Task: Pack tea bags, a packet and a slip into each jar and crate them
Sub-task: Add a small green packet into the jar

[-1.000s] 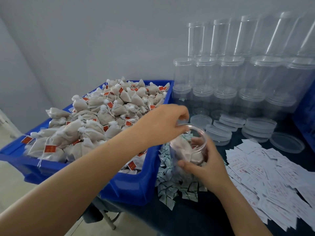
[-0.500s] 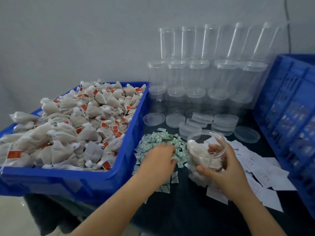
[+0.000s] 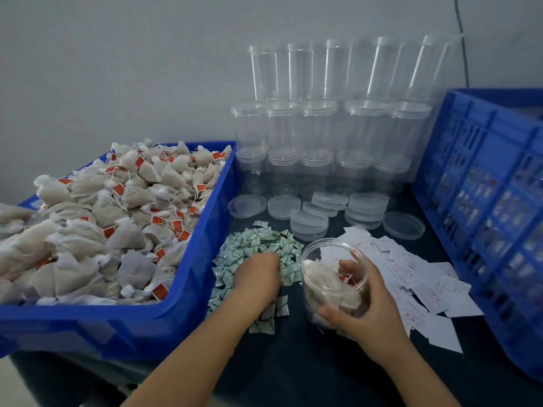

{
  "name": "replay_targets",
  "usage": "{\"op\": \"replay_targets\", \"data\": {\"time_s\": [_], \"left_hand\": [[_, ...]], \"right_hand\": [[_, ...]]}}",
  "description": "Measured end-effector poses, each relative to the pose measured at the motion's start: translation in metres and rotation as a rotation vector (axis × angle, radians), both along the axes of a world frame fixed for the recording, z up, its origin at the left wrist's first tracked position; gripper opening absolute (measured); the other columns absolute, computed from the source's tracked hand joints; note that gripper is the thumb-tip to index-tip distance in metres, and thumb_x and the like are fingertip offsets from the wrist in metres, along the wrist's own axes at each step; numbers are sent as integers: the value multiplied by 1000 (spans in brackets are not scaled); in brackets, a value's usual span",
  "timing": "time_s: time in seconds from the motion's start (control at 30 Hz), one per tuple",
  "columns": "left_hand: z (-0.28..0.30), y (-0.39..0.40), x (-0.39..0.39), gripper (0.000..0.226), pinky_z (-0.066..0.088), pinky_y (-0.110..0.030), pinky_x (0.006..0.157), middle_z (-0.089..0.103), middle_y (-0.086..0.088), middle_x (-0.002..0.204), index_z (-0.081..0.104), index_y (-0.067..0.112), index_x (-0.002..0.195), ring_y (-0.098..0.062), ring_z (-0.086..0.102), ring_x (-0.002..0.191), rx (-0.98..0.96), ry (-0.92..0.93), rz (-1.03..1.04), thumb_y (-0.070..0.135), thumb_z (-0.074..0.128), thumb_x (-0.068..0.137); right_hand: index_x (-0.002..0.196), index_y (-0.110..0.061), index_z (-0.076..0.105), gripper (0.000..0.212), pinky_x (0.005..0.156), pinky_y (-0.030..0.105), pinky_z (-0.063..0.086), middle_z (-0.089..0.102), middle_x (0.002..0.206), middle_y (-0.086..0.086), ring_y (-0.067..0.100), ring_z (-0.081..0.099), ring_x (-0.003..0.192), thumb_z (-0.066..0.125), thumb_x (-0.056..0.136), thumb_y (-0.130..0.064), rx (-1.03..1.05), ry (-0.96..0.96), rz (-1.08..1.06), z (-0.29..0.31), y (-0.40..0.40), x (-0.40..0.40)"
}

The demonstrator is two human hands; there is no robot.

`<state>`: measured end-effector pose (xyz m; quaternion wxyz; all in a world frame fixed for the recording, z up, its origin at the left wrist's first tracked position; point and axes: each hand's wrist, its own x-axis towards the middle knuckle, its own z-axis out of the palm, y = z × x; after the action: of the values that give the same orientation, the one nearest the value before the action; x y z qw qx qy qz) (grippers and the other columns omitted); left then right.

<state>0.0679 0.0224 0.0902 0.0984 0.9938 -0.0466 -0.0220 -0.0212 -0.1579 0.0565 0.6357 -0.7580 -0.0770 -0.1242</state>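
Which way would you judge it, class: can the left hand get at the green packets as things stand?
Probably yes. The left hand already rests on the pile of green packets, with nothing over them. The right hand holds the jar beside the pile, clear of it.

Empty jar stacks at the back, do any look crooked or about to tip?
Yes: the top-tier jars toward the right lean rightward, the farthest right most, while those on the left stand upright. None has fallen.
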Motion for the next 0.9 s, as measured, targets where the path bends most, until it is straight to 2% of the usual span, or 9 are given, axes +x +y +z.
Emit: {"op": "replay_targets", "data": {"time_s": [0.13, 0.23, 0.3, 0.37, 0.47, 0.53, 0.67, 0.77, 0.9], "left_hand": [[9, 9, -2, 13, 51, -35, 79, 64, 0, 101, 62, 24, 100, -21, 59, 93, -123, -23, 16, 24, 64, 87], [27, 13, -5, 9, 53, -37, 82, 66, 2, 92, 66, 20, 94, -16, 61, 87, -271, -93, 15, 23, 69, 85], [48, 13, -10, 9, 54, -27, 77, 66, 9, 82, 67, 22, 87, -8, 63, 79, -413, -160, -19, 23, 74, 82], [74, 10, -19, 14, 49, -9, 63, 65, 15, 74, 64, 29, 80, 1, 63, 68, -564, -207, -86, 24, 77, 78], [103, -2, -35, 19, 44, -1, 60, 66, 16, 70, 63, 36, 76, 10, 60, 68, -694, -207, -247, 26, 79, 74], [111, -13, -42, 17, 45, -2, 63, 68, 17, 71, 65, 36, 76, 11, 61, 69, -645, -137, -352, 29, 80, 73], [106, -33, -43, 15, 48, -13, 75, 70, 15, 80, 69, 32, 84, 6, 63, 78, -455, -1, -461, 30, 80, 73], [98, -43, -40, 16, 48, -21, 82, 66, 17, 78, 70, 29, 87, 1, 63, 84, -356, 3, -471, 30, 79, 74], [93, -48, -36, 13, 48, -30, 88, 69, 15, 85, 72, 28, 89, -5, 63, 89, -269, -39, -505, 31, 76, 78]], "right_hand": [[133, -48, 39, 100, 85, 6, 47, 53, 129, -18, -11, 54, 114, 93, 48, -41, 1, -6, 8, -3, -1, 2], [130, -57, 41, 98, 84, 6, 46, 54, 126, -24, -11, 54, 114, 88, 45, -51, 19, -5, 9, -3, 0, 2], [123, -70, 42, 93, 83, 7, 48, 54, 120, -32, -10, 54, 115, 88, 45, -48, 24, -15, 10, -4, 0, 3], [119, -76, 41, 92, 83, 10, 50, 52, 118, -36, -8, 54, 116, 88, 46, -47, 18, -18, 8, -5, 0, 4], [121, -76, 38, 93, 87, 15, 51, 51, 120, -35, -4, 54, 118, 89, 47, -51, 6, -6, -3, -7, -1, 5], [127, -71, 38, 96, 91, 20, 52, 52, 123, -32, -1, 54, 120, 89, 49, -51, 1, -2, -8, -7, -1, 5], [145, -43, 37, 106, 98, 35, 54, 53, 136, -12, 10, 57, 124, 93, 54, -46, 22, 2, 32, -8, -1, 5], [146, -38, 38, 103, 99, 36, 53, 56, 137, -11, 12, 58, 125, 94, 59, -38, 39, -18, 37, -6, 0, 5], [136, -50, 46, 87, 90, 19, 52, 61, 132, -13, 11, 62, 119, 93, 64, -33, 66, -44, 36, 2, 4, 5]]}}
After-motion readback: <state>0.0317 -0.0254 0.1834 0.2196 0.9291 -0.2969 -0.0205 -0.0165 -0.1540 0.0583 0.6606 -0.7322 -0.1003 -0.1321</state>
